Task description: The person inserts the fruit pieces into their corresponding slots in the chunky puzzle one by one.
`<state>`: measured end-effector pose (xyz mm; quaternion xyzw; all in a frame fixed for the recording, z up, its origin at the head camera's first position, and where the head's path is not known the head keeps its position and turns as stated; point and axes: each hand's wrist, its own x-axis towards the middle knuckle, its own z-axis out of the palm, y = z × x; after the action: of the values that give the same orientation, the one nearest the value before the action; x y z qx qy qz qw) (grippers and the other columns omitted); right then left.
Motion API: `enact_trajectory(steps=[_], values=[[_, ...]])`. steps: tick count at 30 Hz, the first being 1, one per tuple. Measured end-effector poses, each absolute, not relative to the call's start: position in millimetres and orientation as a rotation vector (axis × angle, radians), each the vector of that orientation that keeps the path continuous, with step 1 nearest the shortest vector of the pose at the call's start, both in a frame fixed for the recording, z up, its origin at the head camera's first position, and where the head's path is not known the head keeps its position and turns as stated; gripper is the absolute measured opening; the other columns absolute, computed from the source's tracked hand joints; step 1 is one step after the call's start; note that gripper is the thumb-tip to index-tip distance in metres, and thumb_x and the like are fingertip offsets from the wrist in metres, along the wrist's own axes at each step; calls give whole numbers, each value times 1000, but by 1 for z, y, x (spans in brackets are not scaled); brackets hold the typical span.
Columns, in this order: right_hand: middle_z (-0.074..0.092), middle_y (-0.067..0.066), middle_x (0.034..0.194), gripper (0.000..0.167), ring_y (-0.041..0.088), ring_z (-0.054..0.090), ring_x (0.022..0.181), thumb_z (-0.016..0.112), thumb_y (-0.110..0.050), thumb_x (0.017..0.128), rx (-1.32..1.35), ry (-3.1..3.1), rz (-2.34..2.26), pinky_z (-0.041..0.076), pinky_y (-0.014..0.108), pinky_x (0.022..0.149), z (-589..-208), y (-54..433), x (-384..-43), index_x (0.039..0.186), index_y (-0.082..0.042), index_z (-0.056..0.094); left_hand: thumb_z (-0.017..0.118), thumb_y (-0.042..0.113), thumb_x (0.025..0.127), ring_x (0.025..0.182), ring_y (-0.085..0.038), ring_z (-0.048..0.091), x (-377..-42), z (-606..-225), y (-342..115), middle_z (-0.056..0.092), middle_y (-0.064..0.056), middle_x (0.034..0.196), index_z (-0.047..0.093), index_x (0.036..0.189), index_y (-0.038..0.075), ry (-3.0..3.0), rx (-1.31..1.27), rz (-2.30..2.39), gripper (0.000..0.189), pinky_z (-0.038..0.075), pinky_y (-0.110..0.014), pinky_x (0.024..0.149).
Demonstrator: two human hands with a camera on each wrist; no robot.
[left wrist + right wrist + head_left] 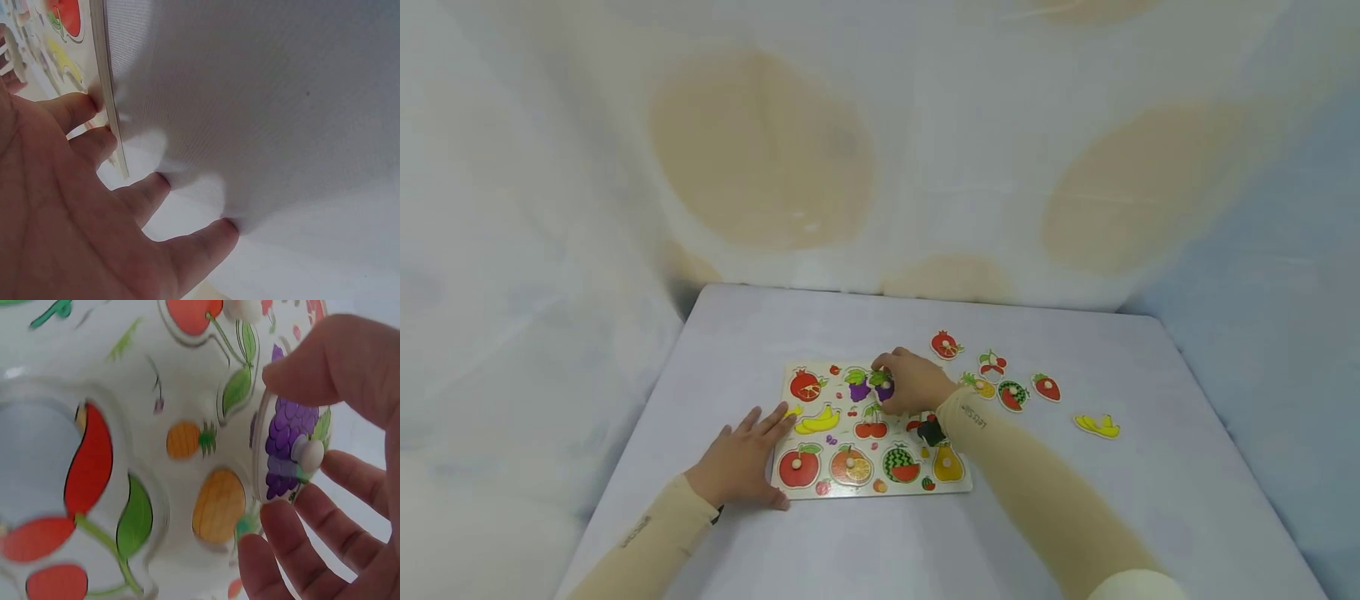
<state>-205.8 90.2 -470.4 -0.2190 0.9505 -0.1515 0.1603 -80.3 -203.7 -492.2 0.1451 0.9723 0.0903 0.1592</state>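
A fruit puzzle board [842, 433] lies on the table, printed with fruit pictures. My right hand [916, 383] is over its upper right part and holds a purple grape piece [292, 437] by its edges, thumb on one side and fingers on the other. The piece has a white knob and stands tilted at the board in the right wrist view. Left of it in the head view is the board's grape picture [858, 387]. My left hand [741, 460] spreads its fingers at the board's left edge; two fingertips touch the board edge [103, 69], two others the tabletop.
Right of the board lie loose pieces: a pomegranate [945, 345], cherries [992, 364], a pineapple [981, 387], a watermelon [1012, 396], a strawberry [1047, 387] and bananas [1097, 427]. A pale cloth [925, 150] hangs behind the white table [760, 325].
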Motion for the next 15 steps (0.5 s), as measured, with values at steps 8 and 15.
enact_trajectory(steps=[8,15], values=[[56,4,124,69,15,59,87,84,-38,74,-598,2776,-402,55,36,83,-488,70,-213,136,-22,59,91,59,54,145,-44,23,-80,-490,-202,26,-3,163,38,155,17,2785,408,259,122,28,-75,103],[56,6,123,72,16,57,84,84,-38,73,-631,2810,-381,55,34,78,-495,56,-214,138,-19,59,91,60,54,146,-43,22,-81,-495,-203,24,-1,164,37,156,18,2788,404,247,123,28,-74,104]])
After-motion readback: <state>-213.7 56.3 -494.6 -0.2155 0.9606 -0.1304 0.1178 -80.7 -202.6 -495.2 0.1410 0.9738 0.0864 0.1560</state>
